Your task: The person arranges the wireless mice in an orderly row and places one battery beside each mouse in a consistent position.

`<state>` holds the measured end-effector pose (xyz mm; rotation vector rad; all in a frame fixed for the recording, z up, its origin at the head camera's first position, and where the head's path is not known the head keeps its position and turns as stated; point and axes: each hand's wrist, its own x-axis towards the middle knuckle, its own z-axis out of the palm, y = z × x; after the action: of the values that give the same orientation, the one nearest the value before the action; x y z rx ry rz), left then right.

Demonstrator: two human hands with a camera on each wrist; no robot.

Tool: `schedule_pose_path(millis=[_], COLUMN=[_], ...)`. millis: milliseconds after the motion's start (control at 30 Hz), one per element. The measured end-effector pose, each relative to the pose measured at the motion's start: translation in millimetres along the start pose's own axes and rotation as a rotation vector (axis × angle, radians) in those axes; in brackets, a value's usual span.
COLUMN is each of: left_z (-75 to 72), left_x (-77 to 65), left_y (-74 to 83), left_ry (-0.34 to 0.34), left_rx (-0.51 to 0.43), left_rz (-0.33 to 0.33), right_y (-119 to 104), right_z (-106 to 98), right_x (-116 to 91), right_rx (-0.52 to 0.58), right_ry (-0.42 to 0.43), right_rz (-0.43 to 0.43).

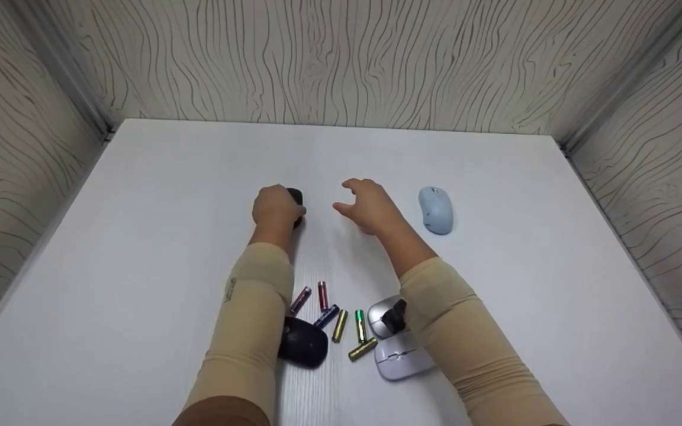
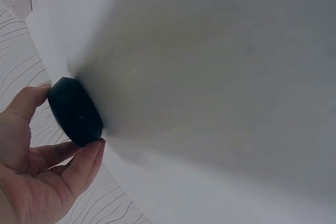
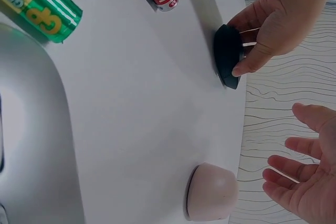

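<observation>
My left hand (image 1: pixel 273 207) pinches a black computer mouse (image 2: pixel 76 111) by its sides, thumb on one side and fingers on the other. The mouse sits low at the white tabletop, and in the head view the hand covers most of it. To its right, my right hand (image 1: pixel 370 206) holds nothing, its fingers spread and loosely bent. Close by that hand stands a pale pink mouse (image 3: pixel 212 192), apart from the fingers in the right wrist view; from the head it is almost wholly hidden beneath the hand. A light blue mouse (image 1: pixel 436 210) lies farther right.
Nearer the body lie several batteries, among them a red one (image 1: pixel 322 296), a blue one (image 1: pixel 326 316) and a green one (image 1: pixel 360 325). A dark mouse (image 1: pixel 305 343) is partly under the left forearm; a silver mouse (image 1: pixel 381 313) and a white mouse (image 1: pixel 400 358) are partly under the right.
</observation>
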<state>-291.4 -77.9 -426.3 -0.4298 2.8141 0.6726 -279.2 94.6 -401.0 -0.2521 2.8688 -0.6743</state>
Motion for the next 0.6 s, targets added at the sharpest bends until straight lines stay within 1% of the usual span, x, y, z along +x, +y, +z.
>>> schedule_pose_path(millis=[233, 333, 467, 600], left_z=[0.5, 0.0, -1.2, -4.4], left_x=[0.2, -0.3, -1.1, -0.7], left_y=[0.4, -0.4, -2.7, -6.0], left_ry=[-0.01, -0.017, -0.025, -0.039], left_rx=[0.004, -0.017, -0.036, -0.031], left_rz=[0.007, 0.003, -0.002, 0.002], right_y=[0.6, 0.0, -0.3, -0.1], right_z=[0.1, -0.7, -1.3, -2.1], right_x=[-0.2, -0.3, -0.1, -0.4], right_rx=[-0.007, -0.009, -0.013, -0.008], right_ry=[-0.008, -0.013, -0.017, -0.021], right_rz=[-0.002, -0.003, -0.002, 0.014])
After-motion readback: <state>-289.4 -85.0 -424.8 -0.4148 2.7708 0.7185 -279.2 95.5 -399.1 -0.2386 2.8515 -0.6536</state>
